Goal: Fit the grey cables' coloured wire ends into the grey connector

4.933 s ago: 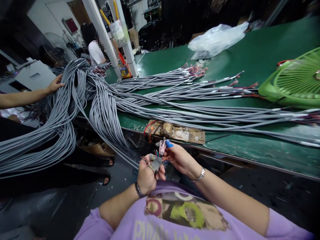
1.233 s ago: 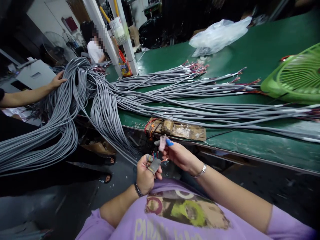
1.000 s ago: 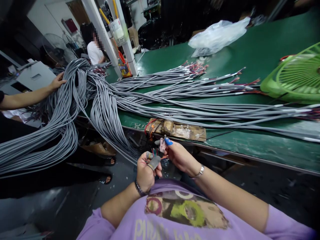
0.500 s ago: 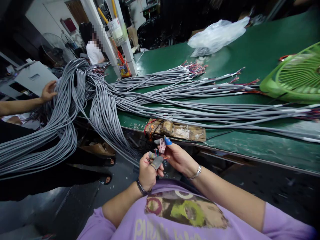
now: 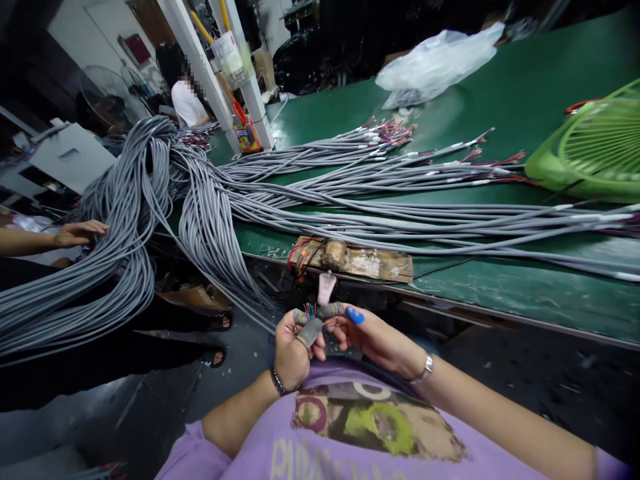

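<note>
My left hand (image 5: 294, 350) is closed, with grey finger covers on its thumb and forefinger. It pinches a small fan of thin coloured wires (image 5: 310, 311) whose ends point up. Close against it, my right hand (image 5: 367, 333) is closed too, with a grey cover on one finger and a blue one on the thumb. A small pale pink plastic piece (image 5: 327, 289) sticks up from the right fingers; its lower end is hidden. An orange wire passes by those fingertips.
Long bundles of grey cables (image 5: 300, 200) lie across the green table (image 5: 550, 293) and hang over its edge. A worn wooden block (image 5: 373, 261) sits at the edge. A green fan (image 5: 590, 147) stands right, plastic bag (image 5: 440, 67) behind. A co-worker's hand (image 5: 80, 233) is by the cables.
My right hand has come in to the wires, and the pink piece has turned so its smooth face shows. My left hand has barely moved. The co-worker's hand has dropped lower.
</note>
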`<state>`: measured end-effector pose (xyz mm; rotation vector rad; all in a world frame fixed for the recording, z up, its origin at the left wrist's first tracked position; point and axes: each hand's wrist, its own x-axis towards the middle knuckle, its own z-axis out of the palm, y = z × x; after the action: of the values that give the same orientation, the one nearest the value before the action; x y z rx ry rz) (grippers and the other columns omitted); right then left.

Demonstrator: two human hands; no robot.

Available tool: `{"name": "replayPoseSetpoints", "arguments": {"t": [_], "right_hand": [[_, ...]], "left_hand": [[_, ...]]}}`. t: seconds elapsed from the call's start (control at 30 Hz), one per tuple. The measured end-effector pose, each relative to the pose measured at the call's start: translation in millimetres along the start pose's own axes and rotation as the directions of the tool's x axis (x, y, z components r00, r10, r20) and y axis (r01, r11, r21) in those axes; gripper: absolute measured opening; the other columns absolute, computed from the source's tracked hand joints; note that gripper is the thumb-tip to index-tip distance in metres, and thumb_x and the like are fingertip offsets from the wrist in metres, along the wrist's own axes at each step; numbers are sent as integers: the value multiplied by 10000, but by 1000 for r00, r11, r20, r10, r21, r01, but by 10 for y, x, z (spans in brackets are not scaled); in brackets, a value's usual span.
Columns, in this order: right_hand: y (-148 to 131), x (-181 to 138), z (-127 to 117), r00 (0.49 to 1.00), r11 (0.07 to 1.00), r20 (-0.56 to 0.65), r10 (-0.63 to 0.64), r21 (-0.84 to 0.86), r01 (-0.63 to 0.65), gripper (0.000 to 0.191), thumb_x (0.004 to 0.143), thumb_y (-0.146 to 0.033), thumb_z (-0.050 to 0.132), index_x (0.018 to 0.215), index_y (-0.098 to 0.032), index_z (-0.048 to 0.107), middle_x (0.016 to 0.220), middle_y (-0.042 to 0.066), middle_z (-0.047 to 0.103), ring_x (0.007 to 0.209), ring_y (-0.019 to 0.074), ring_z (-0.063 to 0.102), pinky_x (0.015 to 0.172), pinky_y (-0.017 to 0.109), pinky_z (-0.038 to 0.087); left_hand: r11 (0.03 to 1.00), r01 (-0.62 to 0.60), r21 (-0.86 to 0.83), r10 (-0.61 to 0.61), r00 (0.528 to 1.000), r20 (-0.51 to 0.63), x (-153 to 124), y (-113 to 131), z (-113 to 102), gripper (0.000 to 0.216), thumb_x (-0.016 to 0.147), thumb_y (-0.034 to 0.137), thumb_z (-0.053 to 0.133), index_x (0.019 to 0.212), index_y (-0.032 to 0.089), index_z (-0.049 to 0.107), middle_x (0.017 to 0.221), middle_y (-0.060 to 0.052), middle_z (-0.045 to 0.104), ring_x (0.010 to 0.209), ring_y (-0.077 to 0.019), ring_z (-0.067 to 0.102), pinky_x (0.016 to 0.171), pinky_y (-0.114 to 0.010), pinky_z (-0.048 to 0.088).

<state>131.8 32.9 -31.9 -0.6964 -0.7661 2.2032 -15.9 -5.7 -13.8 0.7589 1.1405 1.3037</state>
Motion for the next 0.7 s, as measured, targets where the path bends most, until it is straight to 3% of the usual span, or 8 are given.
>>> {"name": "replayPoseSetpoints", "arguments": {"t": [0.17, 0.27, 0.43, 0.53, 0.7], "right_hand": [[9, -64, 141, 990, 939, -56, -132, -326, 106, 346, 669, -443, 721, 798, -153, 584, 653, -17, 565, 554, 82, 453, 526, 224, 370], [-25, -52, 174, 983, 904, -57, -173, -406, 136, 329, 671, -458, 704, 724, -157, 583, 624, -19, 555, 539, 87, 443, 510, 229, 352], [-75, -41, 136, 989, 848, 30, -148, -510, 142, 288, 684, -429, 697, 694, -157, 605, 604, -7, 570, 545, 105, 455, 519, 241, 350], [-79, -23, 117, 987, 832, 17, -162, -536, 146, 287, 674, -420, 710, 666, -154, 603, 582, -14, 557, 527, 97, 438, 504, 234, 335], [-33, 0, 121, 987, 884, -69, -147, -456, 100, 329, 671, -454, 705, 692, -148, 587, 525, -36, 517, 469, 74, 397, 462, 218, 292]], "left_hand": [[997, 14, 76, -15, 1000, 13, -40, -58, -74, 322, 726, 410, 668, 658, 175, 458, 482, 38, 587, 309, -70, 493, 302, -137, 283], [980, 53, 193, -72, 993, 89, -59, -8, -107, 309, 735, 420, 654, 672, 167, 488, 502, 18, 599, 343, -80, 527, 322, -141, 277], [929, 131, 346, -226, 941, 251, -90, 132, -121, 314, 639, 391, 737, 640, 158, 527, 488, 2, 598, 360, -101, 538, 363, -175, 350], [940, 119, 319, -198, 954, 227, -97, 117, -116, 303, 663, 399, 715, 625, 155, 539, 477, 2, 593, 359, -100, 536, 364, -177, 347], [988, 106, 110, -114, 991, 73, -78, 1, -93, 298, 708, 399, 671, 619, 152, 531, 493, -2, 612, 345, -98, 546, 309, -158, 241]]}}
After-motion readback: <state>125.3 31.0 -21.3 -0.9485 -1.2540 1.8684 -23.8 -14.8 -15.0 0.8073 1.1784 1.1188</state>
